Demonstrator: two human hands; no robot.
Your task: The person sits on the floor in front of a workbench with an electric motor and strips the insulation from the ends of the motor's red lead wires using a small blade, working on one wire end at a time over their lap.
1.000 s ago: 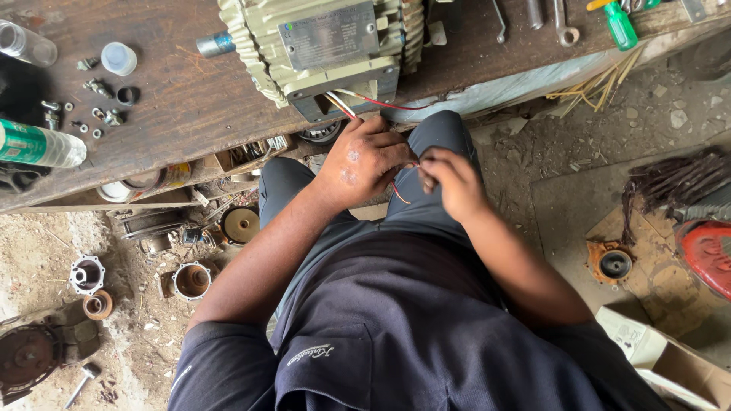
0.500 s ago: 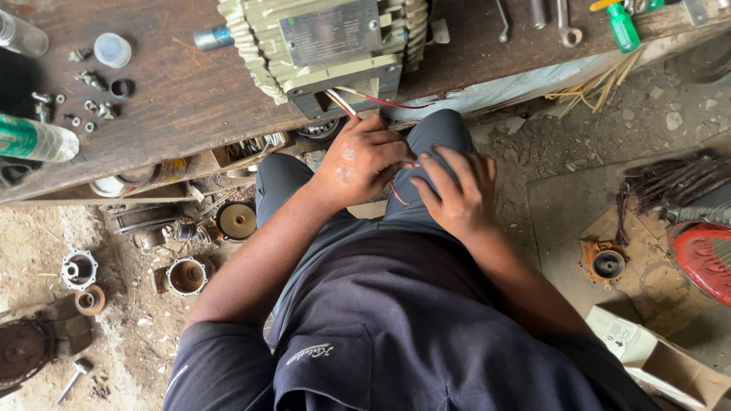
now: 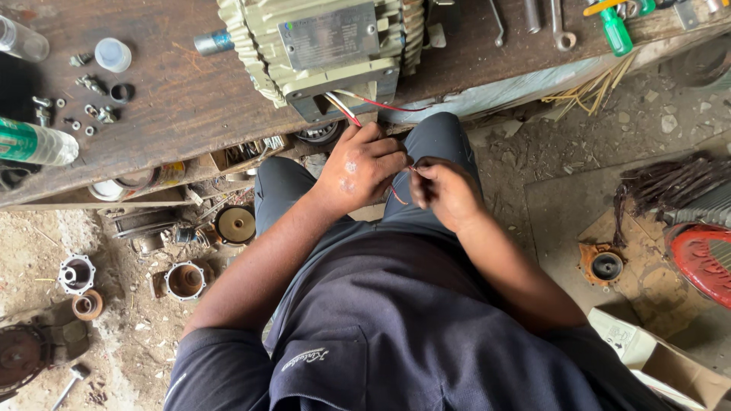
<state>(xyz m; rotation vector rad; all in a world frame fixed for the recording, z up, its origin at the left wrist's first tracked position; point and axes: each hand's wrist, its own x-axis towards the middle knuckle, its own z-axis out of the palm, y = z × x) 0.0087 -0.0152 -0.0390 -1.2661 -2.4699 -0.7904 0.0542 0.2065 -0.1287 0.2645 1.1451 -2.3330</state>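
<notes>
A pale green electric motor (image 3: 327,46) lies on the wooden workbench (image 3: 183,106), its terminal box facing me. Red and white wires (image 3: 346,106) run out of the box down to my hands. My left hand (image 3: 362,167) is closed around the wires just below the bench edge. My right hand (image 3: 445,190) sits beside it, fingers pinched on a thin red wire end (image 3: 411,169) between the two hands. Both hands hover over my lap.
On the bench lie loose bolts and nuts (image 3: 87,106), a small white cap (image 3: 114,53), a green bottle (image 3: 34,143), wrenches (image 3: 560,27) and a green-handled screwdriver (image 3: 617,34). Metal motor parts (image 3: 183,280) litter the dirt floor at left; a red fan cover (image 3: 704,262) and cardboard box (image 3: 662,361) at right.
My right hand has closed from spread fingers into a pinch on the wire end. The left hand has stayed on the wires. The view shifted slightly.
</notes>
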